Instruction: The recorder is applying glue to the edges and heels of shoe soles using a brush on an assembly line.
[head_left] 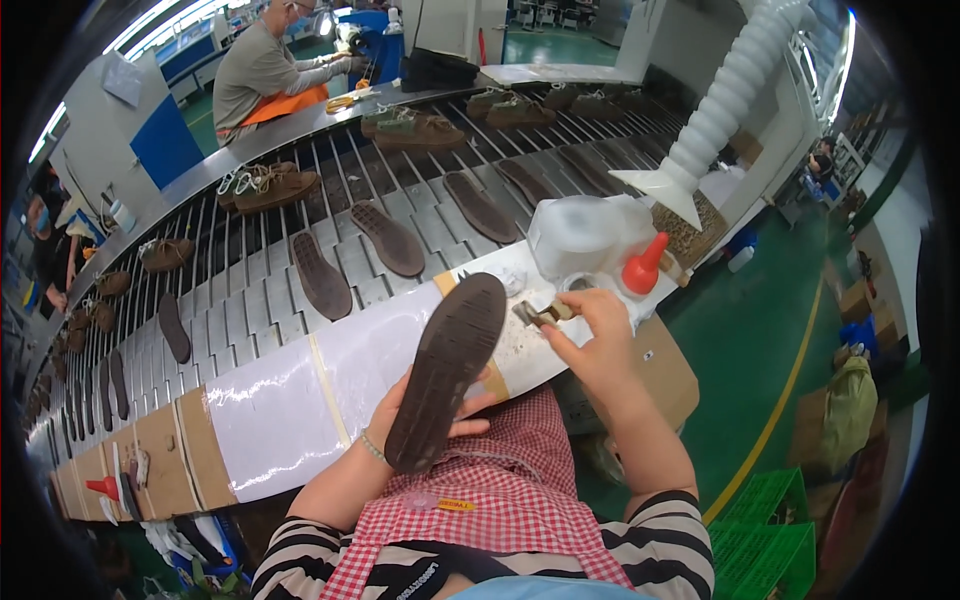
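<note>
A dark brown shoe sole is tilted up over the bench edge in front of me. My left hand grips it from behind, its fingers showing past the right side. Over the white board, my right hand pinches a small tan piece with a greyish end, perhaps a short brush. Just beyond that hand stand a translucent plastic container and a red cone-shaped nozzle. The piece in my right hand is apart from the sole.
Behind the bench runs a slatted conveyor carrying several loose soles and brown laced shoes. A white flexible duct hangs at upper right. A person works across the conveyor. Green crates stand at lower right.
</note>
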